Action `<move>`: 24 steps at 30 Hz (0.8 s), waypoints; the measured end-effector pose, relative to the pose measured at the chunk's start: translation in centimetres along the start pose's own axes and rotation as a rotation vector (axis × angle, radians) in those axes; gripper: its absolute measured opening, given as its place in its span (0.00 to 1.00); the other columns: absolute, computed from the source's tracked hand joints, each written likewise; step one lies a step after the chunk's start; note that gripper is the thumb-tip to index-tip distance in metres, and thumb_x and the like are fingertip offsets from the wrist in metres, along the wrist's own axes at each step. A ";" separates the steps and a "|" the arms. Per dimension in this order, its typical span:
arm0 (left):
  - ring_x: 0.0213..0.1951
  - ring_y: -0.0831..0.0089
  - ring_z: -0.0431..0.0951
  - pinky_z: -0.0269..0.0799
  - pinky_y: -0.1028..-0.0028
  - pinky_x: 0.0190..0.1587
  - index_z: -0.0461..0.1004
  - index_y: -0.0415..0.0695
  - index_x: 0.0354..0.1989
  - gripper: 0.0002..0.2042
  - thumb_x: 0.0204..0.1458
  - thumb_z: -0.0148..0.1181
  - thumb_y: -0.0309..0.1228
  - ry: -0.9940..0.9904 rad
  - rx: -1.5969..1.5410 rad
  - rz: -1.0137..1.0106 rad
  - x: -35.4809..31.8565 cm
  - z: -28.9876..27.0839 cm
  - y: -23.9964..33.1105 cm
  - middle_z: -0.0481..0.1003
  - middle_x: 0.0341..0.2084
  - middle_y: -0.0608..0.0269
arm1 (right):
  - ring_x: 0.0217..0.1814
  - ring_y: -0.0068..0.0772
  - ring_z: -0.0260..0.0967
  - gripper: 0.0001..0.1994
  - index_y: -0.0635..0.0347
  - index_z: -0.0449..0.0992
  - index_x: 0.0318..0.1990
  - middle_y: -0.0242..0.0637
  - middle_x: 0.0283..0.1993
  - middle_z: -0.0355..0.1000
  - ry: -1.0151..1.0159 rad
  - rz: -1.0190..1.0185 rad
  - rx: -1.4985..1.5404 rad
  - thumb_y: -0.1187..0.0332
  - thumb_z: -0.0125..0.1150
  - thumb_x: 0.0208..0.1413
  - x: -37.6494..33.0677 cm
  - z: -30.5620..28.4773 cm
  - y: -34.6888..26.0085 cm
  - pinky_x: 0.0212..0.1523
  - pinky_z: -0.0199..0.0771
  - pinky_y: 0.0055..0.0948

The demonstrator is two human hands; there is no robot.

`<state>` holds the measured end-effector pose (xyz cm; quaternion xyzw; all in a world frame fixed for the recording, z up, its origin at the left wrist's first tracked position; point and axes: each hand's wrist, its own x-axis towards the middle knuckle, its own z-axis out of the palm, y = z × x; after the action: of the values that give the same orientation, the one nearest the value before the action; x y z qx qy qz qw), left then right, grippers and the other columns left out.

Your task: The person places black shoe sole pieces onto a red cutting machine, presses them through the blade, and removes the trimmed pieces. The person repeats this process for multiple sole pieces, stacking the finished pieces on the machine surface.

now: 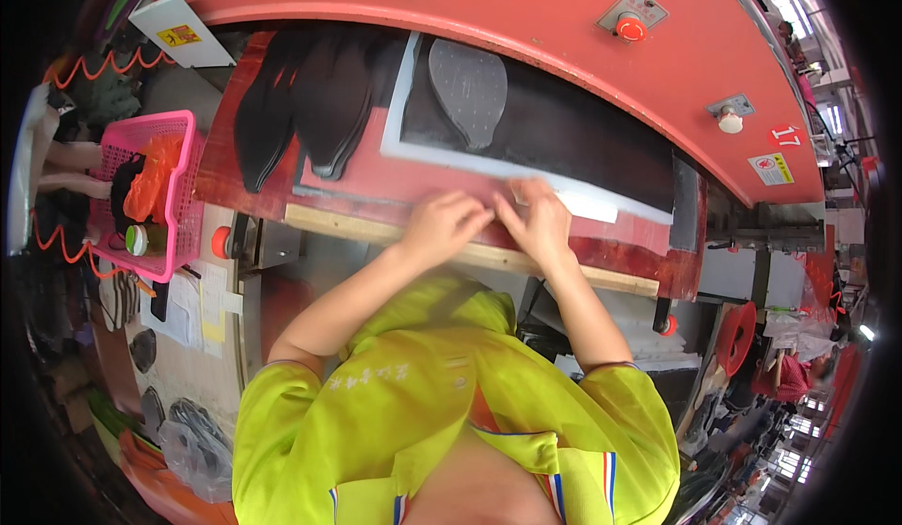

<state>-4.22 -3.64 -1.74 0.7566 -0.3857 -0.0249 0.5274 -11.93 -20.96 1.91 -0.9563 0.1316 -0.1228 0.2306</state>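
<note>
- Left hand (446, 228) and right hand (539, 226) nearly meet over the front of the red board (220, 160), fingers drawn narrow; whether they pinch anything, I cannot tell.
- Black sheet (587, 144) lies just beyond; one grey sole (469, 91) rests on its left part, the remainder seemingly unworked.
- Dark soles (329, 102) already lie stacked leftward.
- Red machine (526, 8) overhangs the rear, limiting reach.

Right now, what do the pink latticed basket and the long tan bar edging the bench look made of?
The pink latticed basket looks like slightly glossy moulded plastic, given its regular holes and smooth rim. The long tan bar is probably matte, unpainted wood, judging by its colour.
</note>
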 end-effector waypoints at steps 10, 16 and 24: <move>0.31 0.82 0.65 0.64 0.81 0.37 0.64 0.41 0.46 0.07 0.65 0.46 0.30 0.761 -0.606 -0.216 -2.1 -1.6 -1.0 0.67 0.34 0.66 | 0.70 0.68 0.40 0.55 0.45 0.61 0.65 0.69 0.67 0.41 -0.092 0.153 -0.065 0.48 0.80 0.21 2.8 6.0 -9.2 0.68 0.45 0.54; 0.33 0.82 0.67 0.65 0.82 0.38 0.63 0.41 0.53 0.15 0.61 0.55 0.32 0.566 -0.639 -0.266 -8.0 -2.2 1.2 0.68 0.35 0.66 | 0.61 0.39 0.60 0.45 0.58 0.64 0.62 0.43 0.57 0.61 -0.083 0.133 0.561 0.67 0.74 0.27 -2.5 3.3 -8.5 0.62 0.63 0.37; 0.29 0.79 0.74 0.71 0.76 0.34 0.78 0.42 0.39 0.20 0.40 0.75 0.40 -0.029 -0.386 -0.293 -9.6 -2.5 3.9 0.80 0.30 0.69 | 0.59 0.34 0.60 0.44 0.58 0.62 0.64 0.41 0.57 0.62 -0.203 0.208 1.224 0.71 0.72 0.32 -5.0 1.7 -6.5 0.61 0.61 0.30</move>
<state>-11.99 3.61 -0.95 0.6891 -0.2675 -0.1855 0.6474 -14.85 -13.17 2.64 -0.6402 0.1073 -0.0611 0.7582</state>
